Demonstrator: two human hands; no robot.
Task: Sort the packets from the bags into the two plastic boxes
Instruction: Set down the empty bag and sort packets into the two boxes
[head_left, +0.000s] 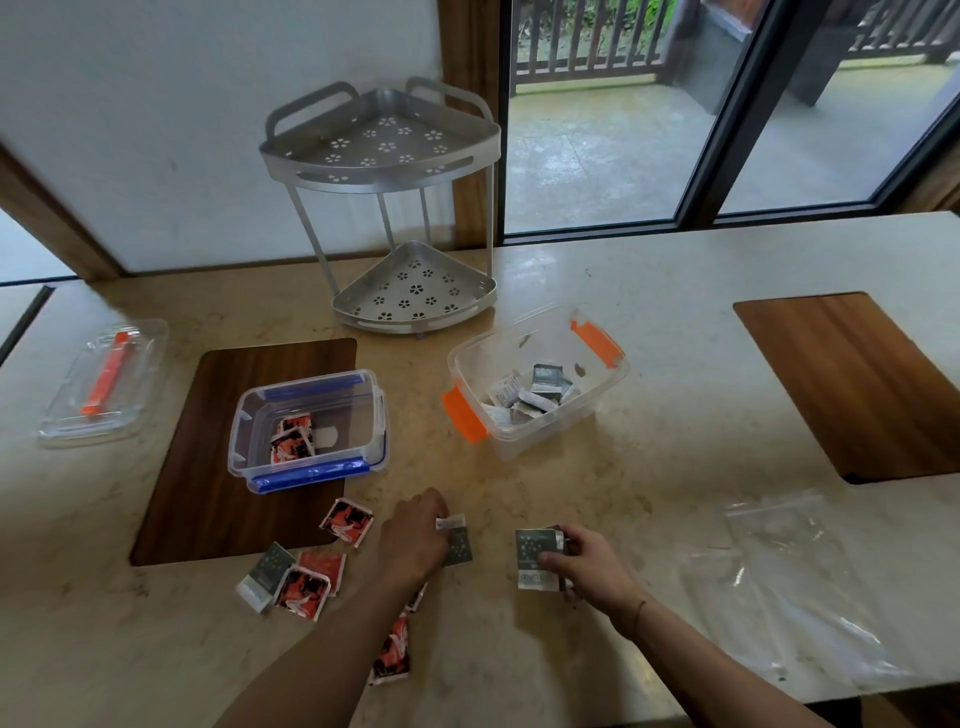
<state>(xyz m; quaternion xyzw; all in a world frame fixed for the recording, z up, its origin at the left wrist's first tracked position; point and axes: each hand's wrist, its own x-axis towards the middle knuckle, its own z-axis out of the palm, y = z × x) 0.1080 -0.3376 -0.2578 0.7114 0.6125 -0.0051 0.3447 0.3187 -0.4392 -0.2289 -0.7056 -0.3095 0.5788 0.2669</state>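
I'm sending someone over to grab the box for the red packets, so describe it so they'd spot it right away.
Start at the metal corner rack standing at the back of the stone counter. In front of it, to the left, a dark wooden inlay holds a clear plastic box with a few red-and-black packets inside. Its clips are blue; the other open box has orange ones and grey packets.

Soft, overcast daylight enters through the window (675, 104) at far right, leaving the counter (675, 291) evenly lit but rather dim. Pale sheen lies on the stone beside the glass. Shadows are faint and diffuse beneath the metal rack (384, 208) and the two boxes. Wide-angle distortion bows the window frames and the counter's edges toward the corners. The whole frame is slightly soft, with detail smeared on the packets (306, 577) and clear bags (789, 582) near the bottom.
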